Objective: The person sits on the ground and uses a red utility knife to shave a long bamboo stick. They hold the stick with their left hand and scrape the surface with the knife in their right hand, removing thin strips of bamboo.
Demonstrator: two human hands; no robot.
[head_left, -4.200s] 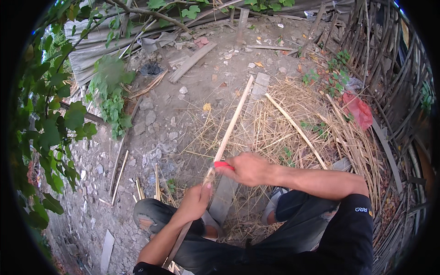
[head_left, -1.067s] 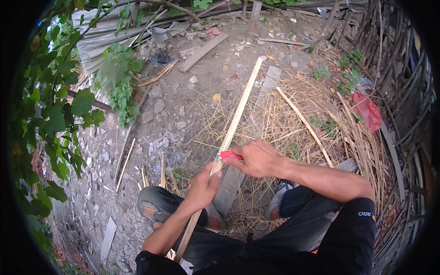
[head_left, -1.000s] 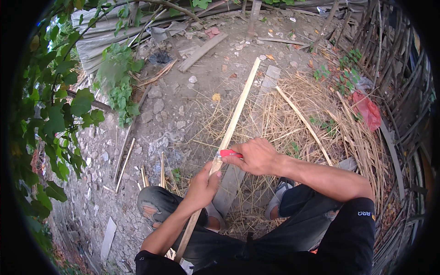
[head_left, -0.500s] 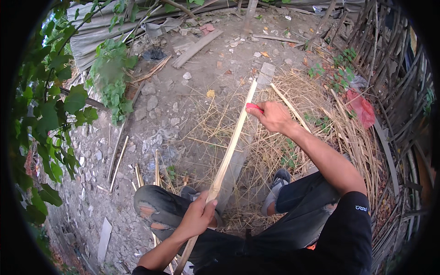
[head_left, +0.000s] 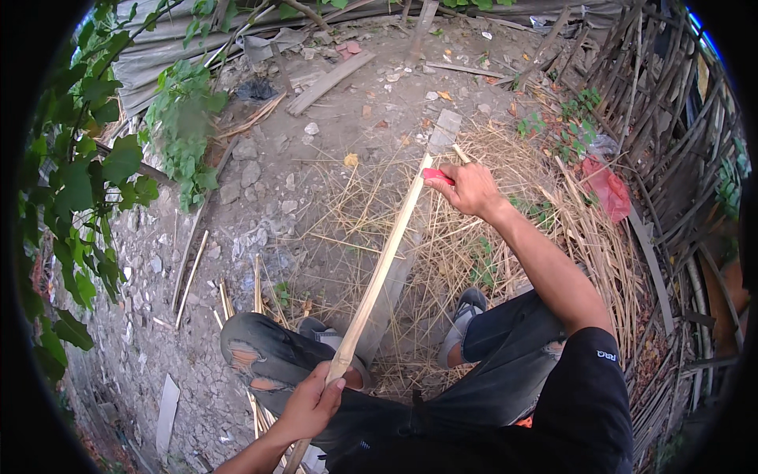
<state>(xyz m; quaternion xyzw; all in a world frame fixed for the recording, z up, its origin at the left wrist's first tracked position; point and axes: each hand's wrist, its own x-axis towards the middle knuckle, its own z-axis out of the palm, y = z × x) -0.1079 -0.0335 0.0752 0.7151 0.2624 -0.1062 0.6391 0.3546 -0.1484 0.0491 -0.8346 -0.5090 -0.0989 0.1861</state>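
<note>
A long pale split bamboo strip (head_left: 379,275) runs slantwise from near my lap to a point ahead of my feet. My left hand (head_left: 313,401) is wrapped round its near part, just below a node, with the strip's tail passing down beside my thigh. Close to the far tip, my right hand (head_left: 470,188) grips a red-handled tool (head_left: 437,175) against the strip's edge. The tool's blade, if any, cannot be made out. Beneath the strip lies a grey wooden board (head_left: 446,130) on the ground, between my shoes.
Thin straw-like shavings (head_left: 505,174) cover the ground ahead and right. A red plastic scrap (head_left: 606,189) lies by the stick fence (head_left: 663,134). Leafy branches (head_left: 79,189) hang at left. Several cut strips (head_left: 193,278) lie near my left knee, and a plank (head_left: 330,83) farther off.
The bamboo strip has slid back toward my body with my left hand. The red-handled tool is now closer to the strip's far tip, still in my right hand. The view shifted slightly.
</note>
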